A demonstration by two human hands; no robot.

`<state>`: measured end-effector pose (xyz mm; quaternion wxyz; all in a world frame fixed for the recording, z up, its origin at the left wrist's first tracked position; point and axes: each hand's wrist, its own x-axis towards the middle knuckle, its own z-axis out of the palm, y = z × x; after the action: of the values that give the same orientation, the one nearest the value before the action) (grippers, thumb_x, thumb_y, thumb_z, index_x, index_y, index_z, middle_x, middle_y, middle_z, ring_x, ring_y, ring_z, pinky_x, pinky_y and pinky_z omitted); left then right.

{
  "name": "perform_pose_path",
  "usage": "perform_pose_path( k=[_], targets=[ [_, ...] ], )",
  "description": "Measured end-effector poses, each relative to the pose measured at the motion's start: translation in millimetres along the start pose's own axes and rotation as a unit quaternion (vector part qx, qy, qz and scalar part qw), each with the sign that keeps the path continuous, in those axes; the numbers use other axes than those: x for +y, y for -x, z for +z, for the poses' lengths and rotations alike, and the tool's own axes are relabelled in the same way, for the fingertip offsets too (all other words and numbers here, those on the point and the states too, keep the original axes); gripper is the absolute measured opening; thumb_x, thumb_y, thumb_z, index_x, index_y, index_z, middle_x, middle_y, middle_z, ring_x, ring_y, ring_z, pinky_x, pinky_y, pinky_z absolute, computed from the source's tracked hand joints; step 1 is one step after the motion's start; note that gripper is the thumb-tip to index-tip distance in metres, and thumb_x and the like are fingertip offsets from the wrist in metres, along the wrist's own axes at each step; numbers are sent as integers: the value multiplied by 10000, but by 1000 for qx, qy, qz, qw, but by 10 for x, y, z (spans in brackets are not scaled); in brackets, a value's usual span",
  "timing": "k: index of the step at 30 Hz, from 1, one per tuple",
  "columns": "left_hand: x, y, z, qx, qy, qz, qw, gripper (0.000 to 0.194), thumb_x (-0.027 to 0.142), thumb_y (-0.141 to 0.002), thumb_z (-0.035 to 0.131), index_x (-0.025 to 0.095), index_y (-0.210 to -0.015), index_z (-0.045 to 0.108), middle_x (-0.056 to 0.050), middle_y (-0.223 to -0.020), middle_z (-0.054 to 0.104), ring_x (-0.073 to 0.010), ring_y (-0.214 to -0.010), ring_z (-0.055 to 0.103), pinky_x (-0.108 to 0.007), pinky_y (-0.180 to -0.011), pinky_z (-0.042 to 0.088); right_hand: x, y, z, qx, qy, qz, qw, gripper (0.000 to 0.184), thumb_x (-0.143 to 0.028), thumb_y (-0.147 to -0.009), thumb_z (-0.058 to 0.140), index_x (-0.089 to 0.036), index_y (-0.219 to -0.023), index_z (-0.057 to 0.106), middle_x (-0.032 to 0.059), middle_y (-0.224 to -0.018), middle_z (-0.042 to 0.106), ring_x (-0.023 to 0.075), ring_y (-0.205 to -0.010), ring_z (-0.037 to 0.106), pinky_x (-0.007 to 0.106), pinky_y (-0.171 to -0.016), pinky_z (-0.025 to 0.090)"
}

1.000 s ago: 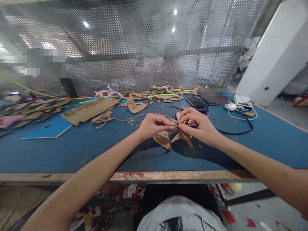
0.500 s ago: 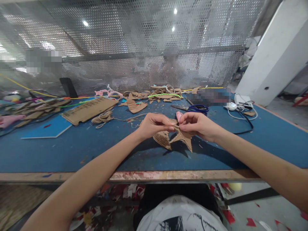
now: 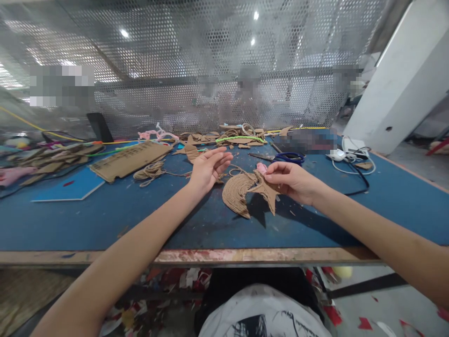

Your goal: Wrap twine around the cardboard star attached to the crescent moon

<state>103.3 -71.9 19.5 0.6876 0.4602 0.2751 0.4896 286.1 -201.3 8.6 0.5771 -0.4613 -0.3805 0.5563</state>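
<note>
Between its thumb and fingers, my right hand [image 3: 293, 181] pinches a cardboard star [image 3: 265, 191] by its upper part, holding it tilted above the table. On the tabletop to its left lies a crescent moon [image 3: 235, 196] covered in coiled twine. My left hand [image 3: 210, 169] is raised left of the moon, fingers stretched out, with nothing visible in it. A strand of twine [image 3: 175, 175] runs behind that hand from a loose bundle of twine [image 3: 148, 172]. Just behind the star sits a small pink object [image 3: 261, 167], partly hidden by my right hand.
Blue-handled scissors [image 3: 289, 158] lie behind my right hand. A cardboard sheet [image 3: 131, 160] and a blue board [image 3: 70, 185] are on the left. Cardboard scraps [image 3: 206, 139] line the back of the blue table [image 3: 122, 234]. A white device with cables [image 3: 352, 147] stands at right.
My left hand has let go at the star, moved left and spread its fingers, uncovering more of the moon. My right hand still holds the star, which has shifted slightly.
</note>
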Motion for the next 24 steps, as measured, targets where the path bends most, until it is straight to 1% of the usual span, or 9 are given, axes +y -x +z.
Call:
perform_pose_path(
  k=[3,7,10,12,15,19,22,23,24],
  targets=[
    [-9,4,-9,10,12,-4,1000,121,11,-800,585,83,-843,673,-65,-707,736,-102,-643,707,-160,-618,575,-2,3,20,17,11,-5,1000,376,-222,-457,876,-182,-674,572,-79,-633,571,60,-552,546,205,-527,421],
    [-44,26,-16,-12,-6,-2,1000,157,24,-715,690,114,-840,660,-37,-735,731,-102,-657,703,-154,-597,567,5,3,43,51,14,-18,998,381,-227,-435,884,-173,-659,581,-74,-637,578,50,-530,526,198,-496,399],
    [-57,57,2,-47,-36,-17,998,185,78,-683,736,130,-839,652,-5,-723,701,-89,-645,679,-164,-601,563,16,-1,49,61,13,-17,998,383,-235,-424,891,-169,-645,586,-70,-631,581,47,-527,524,195,-492,400],
    [-61,89,29,-88,-54,-18,994,175,107,-703,714,134,-865,654,14,-694,661,-75,-641,651,-185,-644,566,28,-5,47,57,18,-14,998,385,-247,-430,892,-171,-646,582,-69,-633,580,54,-539,536,195,-492,405],
    [-79,138,75,-150,-75,4,986,171,125,-736,641,148,-905,642,31,-651,598,-72,-637,605,-212,-681,561,51,-9,42,50,28,-11,998,390,-261,-441,890,-177,-649,570,-59,-646,591,73,-566,562,203,-498,416],
    [-123,174,98,-185,-116,47,975,161,174,-770,600,177,-930,579,59,-607,514,-84,-609,549,-224,-642,545,72,-10,44,48,33,-17,998,391,-267,-437,889,-177,-648,572,-49,-650,613,81,-567,567,212,-514,423],
    [-132,178,88,-210,-167,85,960,164,307,-829,603,185,-928,558,94,-509,402,-79,-495,496,-208,-571,503,70,-5,51,49,40,-24,998,380,-261,-441,884,-177,-658,584,-42,-657,627,82,-580,575,206,-518,427],
    [-127,177,82,-224,-195,97,950,204,361,-835,608,179,-919,571,93,-492,402,-76,-467,483,-199,-544,482,66,-1,54,49,43,-27,998,378,-261,-443,883,-176,-658,584,-42,-655,626,80,-580,572,201,-515,423],
    [-119,175,74,-242,-224,106,938,254,409,-826,620,171,-913,593,79,-499,439,-77,-469,492,-194,-529,468,62,3,55,47,46,-32,997,378,-263,-444,882,-175,-658,583,-43,-652,623,77,-577,566,197,-509,417]
  ],
)
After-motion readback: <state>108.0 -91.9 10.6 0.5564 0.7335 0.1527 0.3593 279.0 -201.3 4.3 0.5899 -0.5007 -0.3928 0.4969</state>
